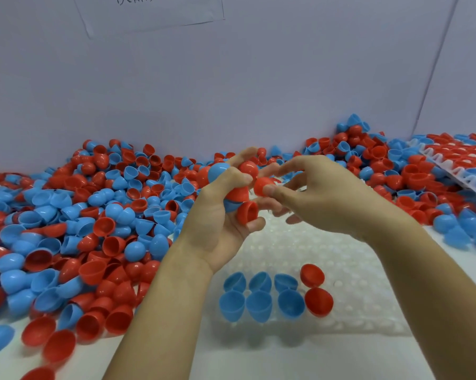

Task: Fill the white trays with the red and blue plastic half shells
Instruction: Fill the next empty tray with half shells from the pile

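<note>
Above white tray (327, 259), fingers (269, 191) pinching red shell (260, 185)

White tray (341, 259) holds six blue, two red half shells (258, 297)

A single wide-angle view, worn on the person's head, looks forward and down across the white tabletop (341, 357) toward a pale lilac back wall (231, 86). It sits close: both bare forearms enter from the bottom edge and the two hands meet near the middle of the view. Straight lines bow toward the edges. No second view shares the scene.
</note>
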A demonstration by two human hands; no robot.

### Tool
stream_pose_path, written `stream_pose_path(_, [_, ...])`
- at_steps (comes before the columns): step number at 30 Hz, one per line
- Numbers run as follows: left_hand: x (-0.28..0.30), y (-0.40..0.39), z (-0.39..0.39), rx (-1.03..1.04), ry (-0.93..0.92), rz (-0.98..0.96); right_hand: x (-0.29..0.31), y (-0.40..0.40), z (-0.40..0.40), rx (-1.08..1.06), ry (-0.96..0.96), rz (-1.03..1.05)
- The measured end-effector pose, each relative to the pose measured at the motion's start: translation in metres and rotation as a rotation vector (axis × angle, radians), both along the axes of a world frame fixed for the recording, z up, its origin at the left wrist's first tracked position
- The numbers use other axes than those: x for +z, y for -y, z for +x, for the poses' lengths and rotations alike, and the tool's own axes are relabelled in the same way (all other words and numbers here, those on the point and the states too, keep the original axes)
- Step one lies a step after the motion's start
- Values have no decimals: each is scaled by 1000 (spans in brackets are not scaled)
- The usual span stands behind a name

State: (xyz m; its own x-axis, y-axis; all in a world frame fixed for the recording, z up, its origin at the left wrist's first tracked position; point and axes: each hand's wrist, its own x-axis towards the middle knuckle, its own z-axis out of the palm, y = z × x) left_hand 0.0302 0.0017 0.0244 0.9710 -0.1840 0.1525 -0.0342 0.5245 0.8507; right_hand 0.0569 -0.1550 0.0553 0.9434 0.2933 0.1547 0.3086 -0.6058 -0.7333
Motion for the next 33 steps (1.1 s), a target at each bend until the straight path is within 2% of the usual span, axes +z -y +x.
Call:
stream_pose_path(3, [-1,1,-1,35,5,8,1,-1,2,35,-178,205])
stream_pose_path(7, [0,4,2,195,-52,75,3,2,2,48,-240,304])
stream_pose_path(9, [1,3,4,300,-111,131,3,3,3,-23,-172,304])
stream_pose_path(12, [0,3,6,365,-231,200,0,1,3,-63,17,177])
stream_pose_path(16, [-1,4,6,264,-266,258,-7,-7,2,-44,182,19])
stream_pose_path(19, [-1,5,5,211,-263,261,-9,-9,4,-47,265,-7])
stream_pose_path(23, [-1,3,5,176,-271,202,-6,-7,3,65,279,-43])
stream_pose_path(25, [-1,2,4,165,-251,156,-5,-5,3,137,274,-38])
stream_pose_path(29, [0,0,3,129,-203,107,-1,2,6,84,324,36])
stream_pose_path(33, [0,-1,2,44,-171,167,2,10,5,86,359,100])
